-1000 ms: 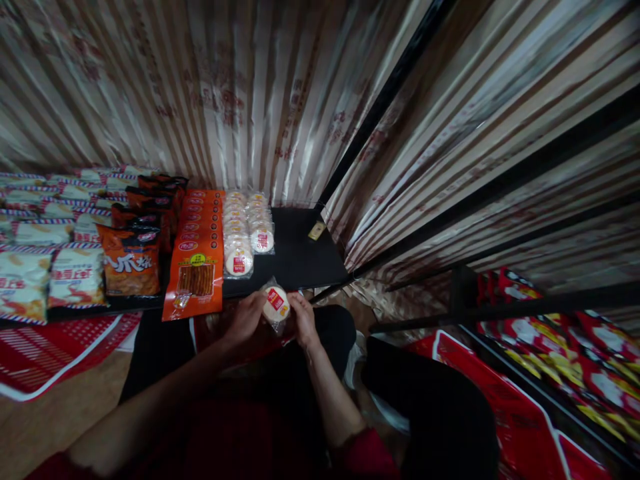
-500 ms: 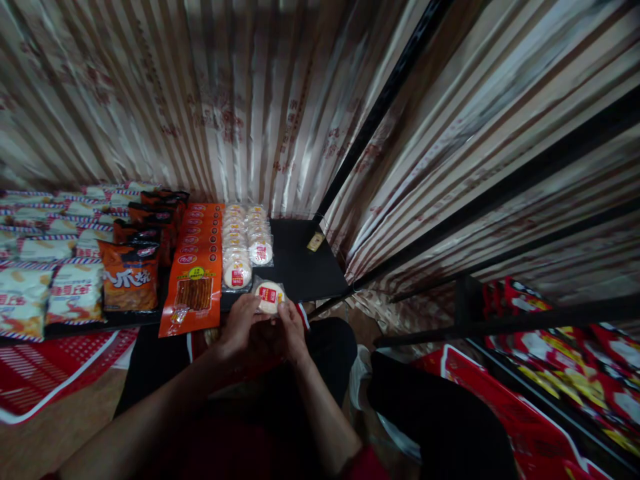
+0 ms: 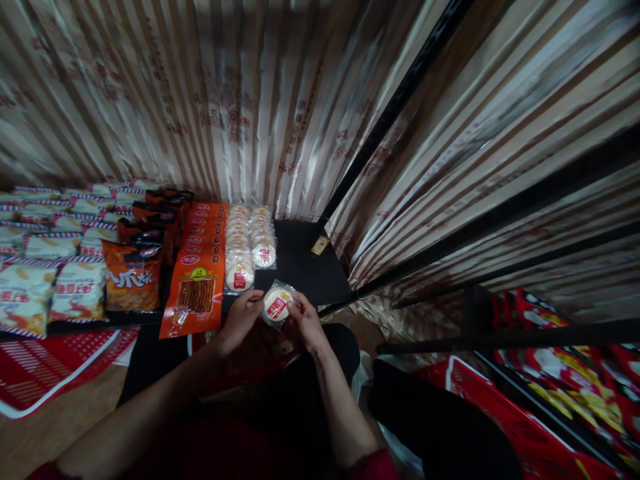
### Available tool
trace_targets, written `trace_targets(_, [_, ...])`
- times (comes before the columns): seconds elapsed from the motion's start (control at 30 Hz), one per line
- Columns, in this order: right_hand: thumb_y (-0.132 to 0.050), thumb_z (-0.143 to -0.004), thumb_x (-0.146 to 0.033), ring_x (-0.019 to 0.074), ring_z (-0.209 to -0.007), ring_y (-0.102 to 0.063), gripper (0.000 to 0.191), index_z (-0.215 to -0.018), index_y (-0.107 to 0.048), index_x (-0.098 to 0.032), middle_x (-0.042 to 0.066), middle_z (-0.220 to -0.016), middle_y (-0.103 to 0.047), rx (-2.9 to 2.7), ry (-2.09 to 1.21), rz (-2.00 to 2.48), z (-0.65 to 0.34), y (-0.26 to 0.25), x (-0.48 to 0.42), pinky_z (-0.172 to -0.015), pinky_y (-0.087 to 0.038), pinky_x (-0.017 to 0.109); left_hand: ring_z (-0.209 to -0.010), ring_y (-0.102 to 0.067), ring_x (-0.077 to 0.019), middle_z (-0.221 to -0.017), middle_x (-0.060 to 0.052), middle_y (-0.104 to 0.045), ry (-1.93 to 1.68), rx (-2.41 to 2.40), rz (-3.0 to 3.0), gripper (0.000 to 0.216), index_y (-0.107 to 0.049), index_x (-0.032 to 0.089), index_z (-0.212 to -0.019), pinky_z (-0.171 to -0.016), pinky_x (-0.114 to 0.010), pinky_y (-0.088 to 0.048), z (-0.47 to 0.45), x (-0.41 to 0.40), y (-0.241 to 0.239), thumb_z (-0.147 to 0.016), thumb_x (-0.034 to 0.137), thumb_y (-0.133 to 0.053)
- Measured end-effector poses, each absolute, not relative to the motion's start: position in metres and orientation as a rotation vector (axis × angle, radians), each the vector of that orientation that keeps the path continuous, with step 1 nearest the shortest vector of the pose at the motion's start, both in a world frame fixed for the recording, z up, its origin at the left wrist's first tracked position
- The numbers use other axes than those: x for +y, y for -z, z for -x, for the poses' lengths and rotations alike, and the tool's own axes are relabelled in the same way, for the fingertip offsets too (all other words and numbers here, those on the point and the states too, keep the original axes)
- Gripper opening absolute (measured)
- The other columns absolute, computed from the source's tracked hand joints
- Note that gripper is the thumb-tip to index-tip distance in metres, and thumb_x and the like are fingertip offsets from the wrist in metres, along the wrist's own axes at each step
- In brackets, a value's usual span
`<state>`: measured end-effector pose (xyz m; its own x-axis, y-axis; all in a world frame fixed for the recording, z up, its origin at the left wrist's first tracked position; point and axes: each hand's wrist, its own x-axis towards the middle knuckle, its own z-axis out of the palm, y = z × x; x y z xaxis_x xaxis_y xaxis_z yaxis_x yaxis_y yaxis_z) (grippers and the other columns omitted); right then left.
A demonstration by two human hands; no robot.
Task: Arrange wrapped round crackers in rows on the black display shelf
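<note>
A round white cracker pack [image 3: 273,301] in clear wrap with a red label is between my two hands, above my lap. My right hand [image 3: 309,325] grips its right side, thumb on the front. At the left edge of the wrap, the fingers of my left hand [image 3: 241,323] are closed and seem to pinch it. Just beyond, two rows of similar cracker packs [image 3: 240,275] lie overlapping on the black shelf [image 3: 300,267]. Left of them, several orange snack packets [image 3: 194,293] are fanned in a column.
Orange-and-black chip bags [image 3: 133,277] and white snack bags [image 3: 77,290] fill the shelf's left part. A red basket [image 3: 60,367] sits below. On the right are black rack bars [image 3: 400,267], another red basket [image 3: 500,407] and red packets [image 3: 565,360]. A striped curtain [image 3: 200,100] hangs behind.
The cracker pack has shifted slightly right and tilted in my hands. My right hand has moved right with it, and the left fingers now sit at the wrap's edge. The view has shifted slightly.
</note>
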<state>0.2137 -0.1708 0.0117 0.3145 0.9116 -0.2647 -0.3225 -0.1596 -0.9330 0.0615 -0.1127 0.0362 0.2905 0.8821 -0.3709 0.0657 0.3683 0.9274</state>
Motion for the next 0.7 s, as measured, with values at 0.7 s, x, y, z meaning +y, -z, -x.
trace_targets(0.7, [-0.073,-0.058,-0.032,0.0141,-0.069,-0.064,0.030,-0.084,-0.063,-0.019,0.001,-0.075,-0.069,-0.603,-0.960,1.418,-0.220,0.012,-0.121,-0.065,-0.052,0.025,-0.087,-0.064,-0.0209,-0.098,-0.010,-0.069,-0.753,1.275,-1.430,0.028,-0.061,0.015,-0.102,-0.083,-0.036,-0.050,-0.074,-0.099,-0.011,-0.076,0.021,-0.051])
